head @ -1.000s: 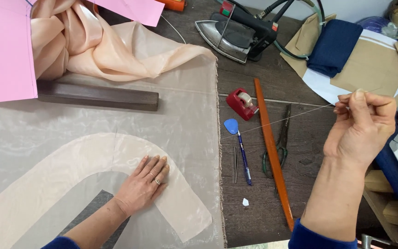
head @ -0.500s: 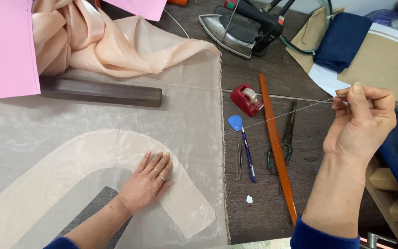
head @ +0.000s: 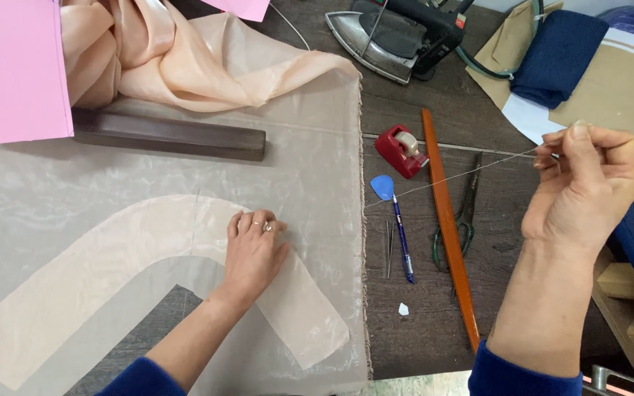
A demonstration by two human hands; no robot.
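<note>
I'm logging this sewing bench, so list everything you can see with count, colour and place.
sheer fabric: 1, grey, table left
curved piece: 1, peach, on the sheer fabric
bunched cloth: 1, peach, top left
pink card: 2, top left
wooden bar: 1, dark, on fabric
iron: 1, top centre
tape dispenser: 1, red
wooden stick: 1, orange
scissors: 1, dark
pen: 1, blue
thread: 1, pale, taut
left hand: flat on the curved piece
right hand: fingers pinching the thread

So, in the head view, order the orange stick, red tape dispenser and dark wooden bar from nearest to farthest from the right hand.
From the right hand:
1. Orange stick, just to its left on the table.
2. Red tape dispenser, further left, beyond the stick.
3. Dark wooden bar, far left on the fabric.
</note>
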